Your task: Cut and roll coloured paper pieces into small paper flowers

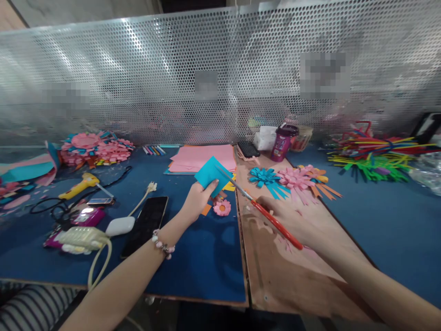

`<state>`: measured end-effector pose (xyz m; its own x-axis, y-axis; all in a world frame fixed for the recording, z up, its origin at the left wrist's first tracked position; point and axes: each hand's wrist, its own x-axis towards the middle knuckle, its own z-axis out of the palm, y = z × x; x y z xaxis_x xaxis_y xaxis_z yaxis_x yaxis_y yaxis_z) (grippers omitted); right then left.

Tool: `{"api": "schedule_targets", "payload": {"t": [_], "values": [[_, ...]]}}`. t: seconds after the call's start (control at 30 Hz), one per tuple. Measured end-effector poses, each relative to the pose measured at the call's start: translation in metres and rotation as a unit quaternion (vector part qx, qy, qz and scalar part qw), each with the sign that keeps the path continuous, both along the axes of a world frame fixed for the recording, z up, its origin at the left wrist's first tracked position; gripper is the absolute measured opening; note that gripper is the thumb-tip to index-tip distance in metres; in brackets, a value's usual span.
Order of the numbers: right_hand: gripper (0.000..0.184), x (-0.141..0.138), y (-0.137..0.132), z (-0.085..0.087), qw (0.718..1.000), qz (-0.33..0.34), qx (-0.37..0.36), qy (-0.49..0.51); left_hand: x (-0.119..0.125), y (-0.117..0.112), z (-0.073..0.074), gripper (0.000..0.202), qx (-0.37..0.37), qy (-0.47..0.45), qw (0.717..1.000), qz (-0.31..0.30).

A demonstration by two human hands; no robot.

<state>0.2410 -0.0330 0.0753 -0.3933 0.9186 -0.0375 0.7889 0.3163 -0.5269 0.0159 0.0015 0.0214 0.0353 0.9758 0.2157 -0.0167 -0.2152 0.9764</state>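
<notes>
Perforated metal panel point(155, 87): spans the whole upper frame. Blue tabletop point(203, 271) fills most of the lower half; brown board point(272, 280) runs down it just right of center.

Bundle of colored strips point(375, 151) at right edge, mid-height: red, yellow, green. Heap of paper flowers point(98, 149) upper left on the table, mostly pink. Pink sheets point(203, 156) stacked near center.

Right hand point(284, 214), right of center: fingers wrapped around the red handles of the scissors point(260, 209). Blades point up-left, a tip lying over the blue paper point(206, 172). Can't tell if paper sits between the blades.

Left hand point(200, 198), center: thumb on top, pinching the lower right part of the blue paper, held up in front of the pink sheets. Bracelet on that wrist.

Black phone point(148, 220) lower left, partly behind the left forearm. Power strip point(84, 238) further left, cable attached. Purple cup point(282, 143), upright, upper right of center. Yellow-handled tool point(79, 185) at left.

Blue paper flower point(263, 178) and pink paper flower point(296, 183) just above the right hand, side by side. Small pink flower point(222, 208) below the blue paper; orange scrap point(206, 210) just left of it.
</notes>
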Motion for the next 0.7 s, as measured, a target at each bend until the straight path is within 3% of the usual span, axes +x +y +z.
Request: {"api": "schedule_targets", "payload": {"t": [0.23,0.7], "values": [[0.040,0.003,0.005,-0.014,0.999,0.002,-0.027,0.027,-0.001,0.001,0.000,0.035,0.000,0.008,1.000,-0.001],[0.039,0.004,0.010,-0.015,0.999,0.015,-0.011,0.026,-0.001,-0.001,0.002,0.030,0.006,0.011,1.000,0.000]]}}
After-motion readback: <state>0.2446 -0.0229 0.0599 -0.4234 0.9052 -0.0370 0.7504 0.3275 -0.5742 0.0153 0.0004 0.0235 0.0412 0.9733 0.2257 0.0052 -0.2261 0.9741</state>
